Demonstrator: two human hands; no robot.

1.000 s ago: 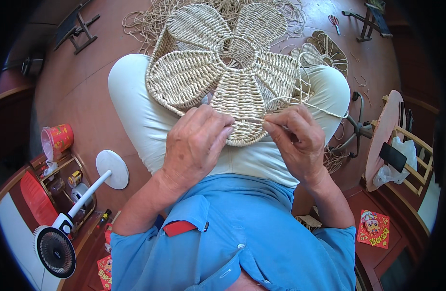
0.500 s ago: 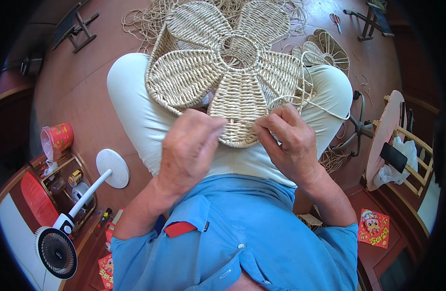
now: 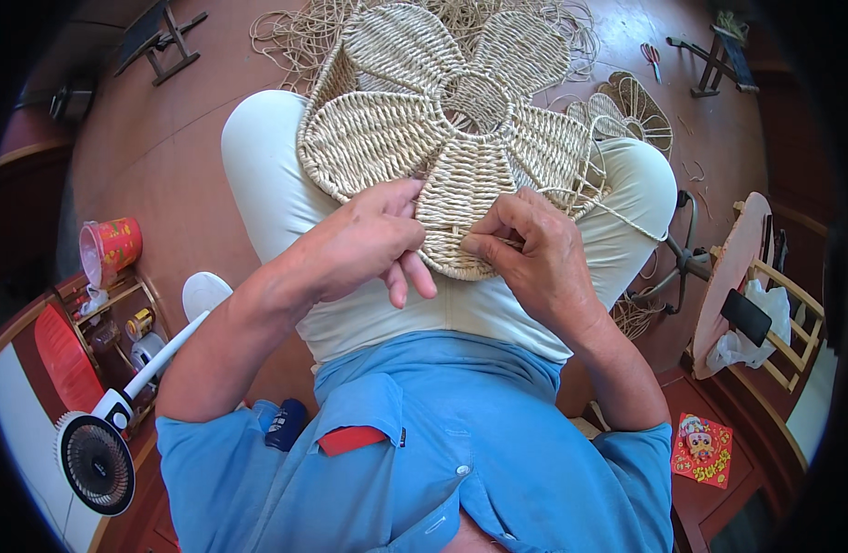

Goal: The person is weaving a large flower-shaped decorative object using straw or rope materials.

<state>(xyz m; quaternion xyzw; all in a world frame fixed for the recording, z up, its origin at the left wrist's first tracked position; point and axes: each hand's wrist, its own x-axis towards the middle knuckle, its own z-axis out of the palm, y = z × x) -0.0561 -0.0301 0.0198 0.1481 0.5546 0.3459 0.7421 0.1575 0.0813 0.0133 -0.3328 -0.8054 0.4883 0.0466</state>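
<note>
A flower-shaped woven piece (image 3: 373, 138) of pale twisted straw cord rests across my thighs. It has several broad petals around an open ring, and a woven side wall shows at its left. My left hand (image 3: 382, 230) is at the left edge of the nearest petal (image 3: 465, 180), its fingers apart and lower ones stretched out. On that petal's near end, my right hand (image 3: 539, 249) pinches thumb and forefinger against the weave. A short strand of cord (image 3: 513, 243) shows inside that grip. A loose cord (image 3: 631, 221) trails from the right side over my knee.
Tangled cord (image 3: 286, 41) lies on the floor beyond, with a smaller woven flower piece (image 3: 640, 115) and red-handled scissors (image 3: 651, 60) at the far right. A white fan (image 3: 97, 461) and red bucket (image 3: 111, 249) stand left. A phone (image 3: 746, 318) lies on a round-topped stand at right.
My left hand has opened from a closed pinch and swung against the petal's left edge. The right hand keeps its pinch, its fingertips now farther over the petal. The whole view has shifted slightly.
</note>
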